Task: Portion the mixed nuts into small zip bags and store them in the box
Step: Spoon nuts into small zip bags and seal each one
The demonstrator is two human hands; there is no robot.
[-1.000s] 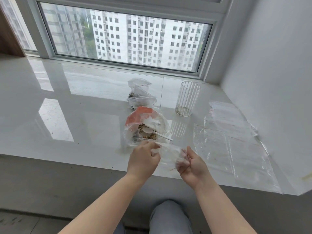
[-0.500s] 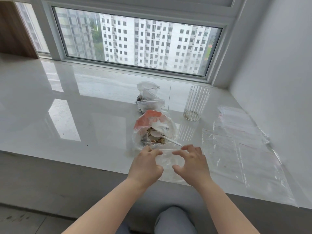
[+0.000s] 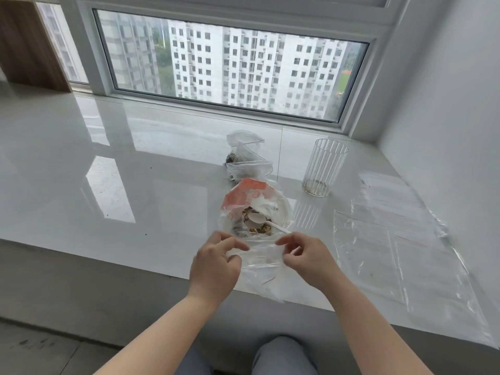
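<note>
Clear plastic made up the small zip bag (image 3: 261,262) that both hands held at the near edge of the glossy white stone tabletop (image 3: 108,190). The left hand (image 3: 215,262) pinched the bag's left side between thumb and curled fingers, its grip clamped on the film. The right hand (image 3: 308,259) pinched the bag's right upper edge in the same way, fingers bent and closed on the plastic. The bag's mouth stretched between the two hands, and its lower part hung past the tabletop's near edge.

Just beyond the hands stood the large clear bag with an orange panel (image 3: 255,205), open at the top, with mixed nuts (image 3: 263,228) and a white plastic spoon (image 3: 259,219) inside; the spoon's handle pointed right. Farther off, touching that bag's far side, sat a cluster of small zip bags already filled with nuts (image 3: 247,161). To the right of them stood a clear ribbed cylindrical container (image 3: 323,167), upright, apart from the bags. Flat empty clear bags (image 3: 392,247) lay spread on the right side of the tabletop, near the wall.
</note>
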